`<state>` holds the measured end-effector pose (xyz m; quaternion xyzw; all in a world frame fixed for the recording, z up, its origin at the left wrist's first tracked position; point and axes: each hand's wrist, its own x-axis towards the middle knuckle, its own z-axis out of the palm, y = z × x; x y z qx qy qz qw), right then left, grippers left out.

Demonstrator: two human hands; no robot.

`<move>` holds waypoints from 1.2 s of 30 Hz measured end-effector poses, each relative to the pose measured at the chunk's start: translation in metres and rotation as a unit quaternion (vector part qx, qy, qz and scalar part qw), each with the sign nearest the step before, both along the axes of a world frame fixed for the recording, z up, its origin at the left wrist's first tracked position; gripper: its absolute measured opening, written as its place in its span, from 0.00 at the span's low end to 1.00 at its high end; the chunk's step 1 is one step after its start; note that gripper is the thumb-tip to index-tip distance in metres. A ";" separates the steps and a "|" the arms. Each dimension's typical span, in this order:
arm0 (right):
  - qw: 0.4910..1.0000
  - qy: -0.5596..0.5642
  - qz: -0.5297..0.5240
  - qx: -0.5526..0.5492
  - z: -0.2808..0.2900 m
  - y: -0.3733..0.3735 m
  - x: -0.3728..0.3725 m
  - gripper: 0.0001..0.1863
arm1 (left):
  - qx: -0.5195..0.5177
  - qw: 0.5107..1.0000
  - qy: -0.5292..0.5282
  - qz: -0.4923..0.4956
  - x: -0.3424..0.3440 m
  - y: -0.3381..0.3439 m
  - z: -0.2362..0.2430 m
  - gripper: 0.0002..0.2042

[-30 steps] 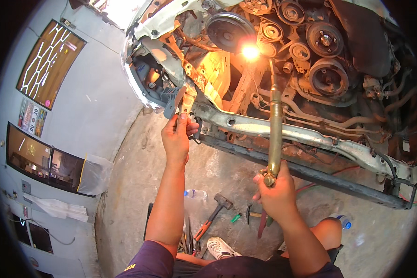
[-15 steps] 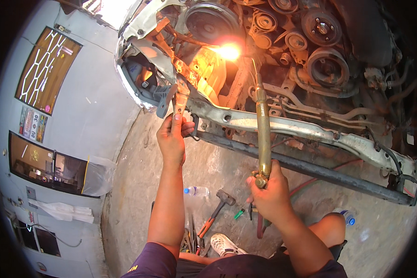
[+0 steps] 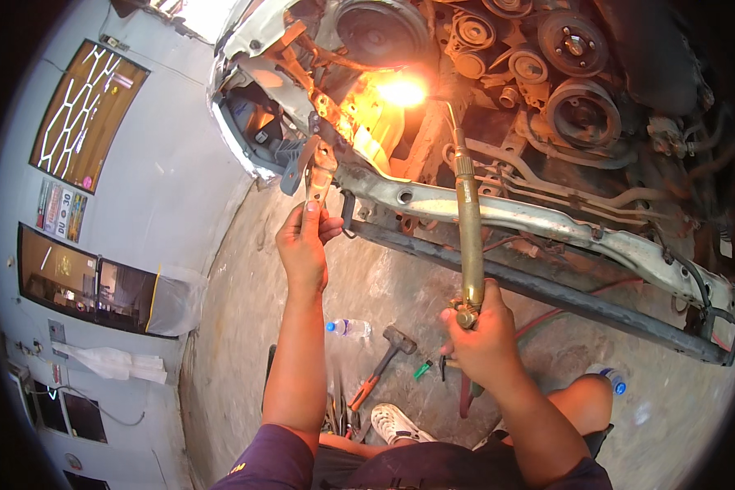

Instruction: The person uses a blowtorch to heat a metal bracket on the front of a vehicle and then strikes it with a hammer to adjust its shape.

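Observation:
My left hand (image 3: 305,238) is closed on a small metal bracket (image 3: 322,168) at the front corner of a car's exposed body, beside a grey fitting. My right hand (image 3: 482,335) grips the valve end of a long brass torch (image 3: 469,237), with hoses hanging below it. The torch's thin tip points up toward a bright orange flame (image 3: 402,91) among the metalwork below a large round housing (image 3: 380,33); the glare hides what lies there. A pale cross rail (image 3: 559,216) runs across the front beneath several pulleys (image 3: 572,45).
A dark bar (image 3: 580,306) runs below the rail. On the concrete floor are plastic bottles (image 3: 347,327), a sledgehammer (image 3: 388,359), a green lighter-like object (image 3: 422,369) and other hand tools. My knee and shoe (image 3: 396,425) are low in view. A wall with windows (image 3: 86,278) stands left.
Since a second ago the torch and right hand have shifted left, the flame moving left with them. My left hand has moved slightly left, still holding the bracket.

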<state>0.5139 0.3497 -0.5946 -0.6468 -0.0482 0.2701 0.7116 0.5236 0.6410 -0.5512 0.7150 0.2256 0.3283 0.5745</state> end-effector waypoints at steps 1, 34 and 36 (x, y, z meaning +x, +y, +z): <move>1.000 0.000 -0.002 0.003 0.000 -0.001 -0.001 0.15 | -0.002 1.000 0.001 0.003 0.000 -0.001 0.001 0.13; 0.999 0.033 0.008 -0.019 0.011 -0.011 -0.010 0.14 | 0.014 1.000 0.003 -0.015 0.018 -0.001 0.017 0.14; 0.999 0.030 0.006 -0.015 0.011 -0.012 -0.010 0.15 | 0.021 1.000 0.000 -0.017 0.019 -0.003 0.019 0.14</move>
